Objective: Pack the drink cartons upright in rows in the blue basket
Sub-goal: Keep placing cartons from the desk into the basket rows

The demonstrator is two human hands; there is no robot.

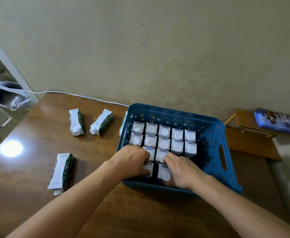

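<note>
Behind everything, plain beige wall (158, 48) with faint swirl pattern; below it, dark wooden table (29, 194) with bright lamp reflection at left. White cable (82, 95) along the far table edge.

At far left, off the table, grey pouch-like thing (6, 95) (too blurred to name).

On the table left of the basket, three loose cartons lying flat: near carton (61, 171) with small print on its white face, not readable; far-left carton (76, 121) and middle carton (101, 121), both white and dark green, with short vertical writing too small to read. Edge of one more carton (123, 124) just visible, touching the basket's left wall.

Blue basket (214, 146) on the table, with triangle holes in the walls and a slot handle on the right. Inside, upright cartons (164, 136) with white round caps, two full rows of five at the back, further cartons in front, right part empty. Purple strip of print on each top, unreadable.

Left hand (132, 160) inside the basket, fingers curled around a front carton (148, 169). Right hand (180, 170) beside it, fingers narrow, resting on top of another front carton (164, 172), grip not fully clear.

At far right, low wooden stand (250, 143) and a blue printed case (280, 121) (picture on it blurred).
</note>
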